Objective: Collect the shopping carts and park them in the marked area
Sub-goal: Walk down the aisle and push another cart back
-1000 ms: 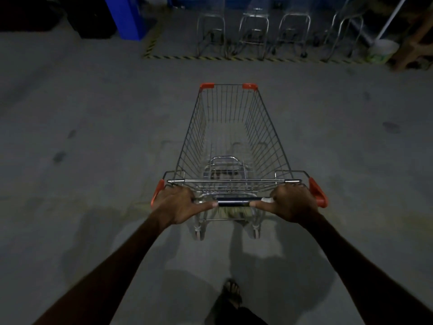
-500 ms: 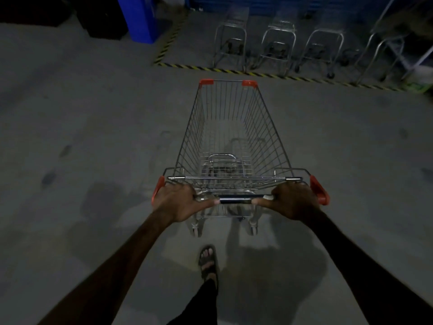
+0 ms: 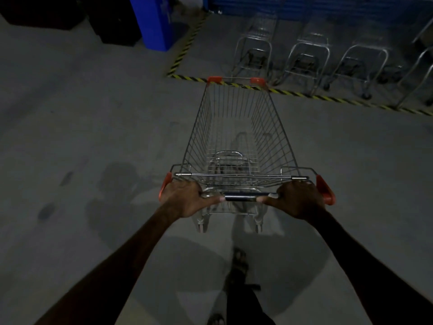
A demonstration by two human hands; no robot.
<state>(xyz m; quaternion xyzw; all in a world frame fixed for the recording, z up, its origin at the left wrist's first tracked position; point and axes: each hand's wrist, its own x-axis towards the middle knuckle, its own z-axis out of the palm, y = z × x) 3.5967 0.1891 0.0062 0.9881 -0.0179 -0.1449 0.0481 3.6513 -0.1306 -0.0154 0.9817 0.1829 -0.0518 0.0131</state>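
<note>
Cart (image 3: 236, 137) wheels have rolled on since a second ago, so the striped floor line (image 3: 304, 96) that was far ahead then now sits right at the front rim of the basket. The cart is empty and stands straight out in front of the grip, with its nose touching that line in the picture. The left hand (image 3: 185, 199) is wrapped tight round the handle bar (image 3: 239, 198) near its left end, and the right hand (image 3: 298, 200) is wrapped round it near the right end, just as before. Past the nose, beyond the line, parked carts (image 3: 307, 59) wait in a row, much bigger in view than they were. A blue bin (image 3: 154, 22) stands far ahead and to the left of the grip. One sandalled foot (image 3: 239, 261) steps below the hands. I think the push is nearly done: a little more forward and the cart is inside the marked area, perhaps steered right to meet the row.
</note>
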